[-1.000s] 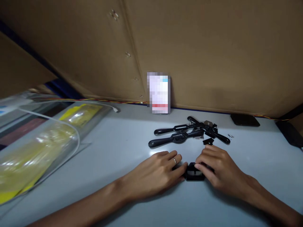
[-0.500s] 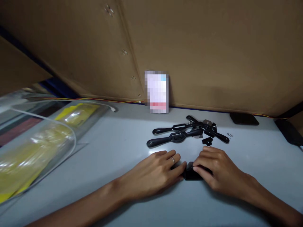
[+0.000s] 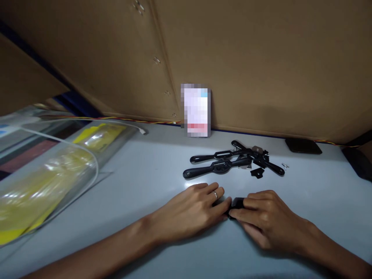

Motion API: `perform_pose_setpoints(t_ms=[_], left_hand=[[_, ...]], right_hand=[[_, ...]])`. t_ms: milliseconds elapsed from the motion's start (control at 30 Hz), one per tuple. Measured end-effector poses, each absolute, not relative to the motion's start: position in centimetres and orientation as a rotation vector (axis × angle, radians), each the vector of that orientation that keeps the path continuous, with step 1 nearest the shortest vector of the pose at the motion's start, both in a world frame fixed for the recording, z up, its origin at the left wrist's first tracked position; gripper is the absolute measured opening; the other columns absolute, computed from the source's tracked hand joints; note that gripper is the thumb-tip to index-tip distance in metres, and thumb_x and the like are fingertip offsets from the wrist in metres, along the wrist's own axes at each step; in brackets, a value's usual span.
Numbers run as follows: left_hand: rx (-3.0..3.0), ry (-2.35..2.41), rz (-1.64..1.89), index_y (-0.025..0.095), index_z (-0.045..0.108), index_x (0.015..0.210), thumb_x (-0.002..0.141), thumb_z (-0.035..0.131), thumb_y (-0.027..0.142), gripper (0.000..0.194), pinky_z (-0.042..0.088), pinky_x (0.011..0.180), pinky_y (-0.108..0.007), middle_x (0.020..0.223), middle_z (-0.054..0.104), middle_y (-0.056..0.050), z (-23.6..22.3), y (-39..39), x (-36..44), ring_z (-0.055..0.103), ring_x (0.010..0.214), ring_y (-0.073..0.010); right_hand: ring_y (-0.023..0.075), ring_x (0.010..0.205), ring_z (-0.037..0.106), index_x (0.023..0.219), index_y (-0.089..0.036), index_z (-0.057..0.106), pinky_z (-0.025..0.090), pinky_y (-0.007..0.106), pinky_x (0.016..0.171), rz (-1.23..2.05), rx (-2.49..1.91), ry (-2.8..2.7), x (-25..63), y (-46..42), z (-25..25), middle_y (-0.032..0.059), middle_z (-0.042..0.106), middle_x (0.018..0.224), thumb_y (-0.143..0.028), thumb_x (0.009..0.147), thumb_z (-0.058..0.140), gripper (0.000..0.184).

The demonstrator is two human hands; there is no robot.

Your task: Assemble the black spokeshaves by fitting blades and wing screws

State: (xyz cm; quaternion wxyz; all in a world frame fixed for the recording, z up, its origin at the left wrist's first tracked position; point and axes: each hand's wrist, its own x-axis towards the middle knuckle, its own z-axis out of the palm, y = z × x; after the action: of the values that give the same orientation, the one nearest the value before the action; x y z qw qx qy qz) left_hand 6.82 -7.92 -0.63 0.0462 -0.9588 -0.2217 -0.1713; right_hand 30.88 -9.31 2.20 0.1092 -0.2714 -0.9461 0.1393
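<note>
On the table, my left hand (image 3: 200, 205), with a ring on one finger, rests palm down with its fingers curled. Its thumb and fingertips hold the left end of a small black flat object (image 3: 238, 202). My right hand (image 3: 267, 217) grips the same object from the right, fingers closed and covering most of it, so its kind cannot be made out. Beyond my hands lie black spokeshave bodies, one in front (image 3: 216, 169) and another crossing at the back (image 3: 273, 166). A black shaped plate (image 3: 257, 173) and a metal blade (image 3: 245, 167) lie beside them.
Small silver screws (image 3: 285, 166) lie right of the spokeshaves. A propped-up phone-like screen (image 3: 196, 110), blurred out, leans on the cardboard wall (image 3: 261, 69). Plastic-wrapped yellow packages (image 3: 66, 174) and a white cable (image 3: 94, 162) fill the left; a dark flat object (image 3: 303, 146) lies back right.
My right hand has shifted from pinching the black object's top to lying lower across it, covering more of it. My left hand stays at its left end. The view has shifted slightly.
</note>
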Motion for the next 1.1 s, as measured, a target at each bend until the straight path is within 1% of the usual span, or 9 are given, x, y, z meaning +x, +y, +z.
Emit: perform_pose_setpoints(t_ms=[167,333,433,500,567,667,733,933,1100], left_hand=[[-2.932,-0.678,-0.519,0.012,0.062,0.114,0.107,0.045,0.021,0.021,0.046,0.056,-0.035,0.082,0.061,-0.004,-0.6,-7.9,6.8,0.059,0.074,-0.0216],[-2.942,-0.687,-0.516,0.013,0.062,0.111,0.104,0.051,0.022,0.016,0.047,0.057,-0.035,0.082,0.060,-0.003,-0.7,-8.0,6.8,0.058,0.072,-0.0209],[-2.947,-0.693,-0.513,0.015,0.062,0.104,0.102,0.056,0.024,0.011,0.047,0.057,-0.035,0.083,0.061,-0.003,-0.7,-8.0,6.8,0.058,0.073,-0.0213],[-2.947,-0.699,-0.512,0.015,0.062,0.106,0.101,0.058,0.026,0.012,0.048,0.058,-0.035,0.084,0.061,-0.003,-0.6,-8.0,6.8,0.058,0.072,-0.0215],[-2.947,-0.708,-0.510,0.015,0.061,0.112,0.101,0.058,0.026,0.015,0.048,0.058,-0.035,0.085,0.061,-0.003,-0.5,-8.0,6.8,0.058,0.072,-0.0210],[-2.945,-0.709,-0.512,0.014,0.061,0.114,0.102,0.057,0.025,0.017,0.049,0.058,-0.034,0.085,0.062,-0.003,-0.3,-8.0,6.8,0.058,0.071,-0.0205],[-2.940,-0.700,-0.520,0.014,0.061,0.115,0.102,0.056,0.026,0.018,0.050,0.058,-0.035,0.085,0.062,-0.004,-0.3,-8.0,6.8,0.059,0.073,-0.0213],[-2.922,-0.682,-0.547,0.014,0.061,0.116,0.105,0.050,0.025,0.019,0.049,0.057,-0.033,0.085,0.062,-0.004,-0.5,-8.0,6.9,0.059,0.072,-0.0213],[-2.926,-0.683,-0.543,0.013,0.061,0.116,0.104,0.051,0.024,0.019,0.050,0.057,-0.033,0.084,0.062,-0.004,-0.4,-8.0,6.9,0.059,0.071,-0.0215]], right_hand=[[0.0206,0.066,0.061,0.108,-0.017,0.076,0.042,0.036,0.064,0.392,-0.786,-2.834,30.9,-9.6,2.1,0.0062,0.072,0.078,-0.014,0.093,0.049,0.031],[0.0152,0.061,0.055,0.095,-0.019,0.077,0.040,0.032,0.061,0.718,-0.773,-2.595,30.6,-9.4,2.6,0.0027,0.068,0.071,-0.014,0.095,0.049,0.028],[0.0106,0.051,0.041,0.093,-0.019,0.077,0.034,0.027,0.053,0.985,-1.008,-2.275,30.6,-8.8,3.3,-0.0047,0.052,0.057,-0.019,0.094,0.056,0.021],[0.0092,0.049,0.033,0.094,-0.018,0.075,0.028,0.025,0.050,1.182,-1.163,-2.070,30.8,-8.4,3.8,-0.0087,0.038,0.053,-0.023,0.090,0.062,0.014],[0.0087,0.049,0.029,0.095,-0.019,0.074,0.024,0.025,0.049,1.426,-1.229,-1.855,31.1,-7.9,4.2,-0.0100,0.032,0.053,-0.028,0.088,0.067,0.013],[0.0075,0.046,0.024,0.097,-0.020,0.074,0.018,0.024,0.045,1.786,-1.209,-1.483,31.5,-7.3,4.6,-0.0108,0.033,0.050,-0.036,0.088,0.071,0.019],[0.0068,0.043,0.020,0.096,-0.019,0.074,0.014,0.024,0.043,1.905,-1.172,-1.289,31.7,-7.1,4.6,-0.0114,0.032,0.046,-0.036,0.087,0.073,0.019],[0.0043,0.043,0.016,0.089,-0.017,0.073,0.012,0.022,0.043,1.986,-1.100,-1.091,31.5,-6.9,4.2,-0.0125,0.031,0.046,-0.031,0.080,0.082,0.019],[0.0038,0.044,0.016,0.079,-0.017,0.065,0.012,0.022,0.042,1.992,-1.110,-1.082,31.4,-6.9,4.1,-0.0121,0.035,0.049,-0.032,0.075,0.087,0.027]])
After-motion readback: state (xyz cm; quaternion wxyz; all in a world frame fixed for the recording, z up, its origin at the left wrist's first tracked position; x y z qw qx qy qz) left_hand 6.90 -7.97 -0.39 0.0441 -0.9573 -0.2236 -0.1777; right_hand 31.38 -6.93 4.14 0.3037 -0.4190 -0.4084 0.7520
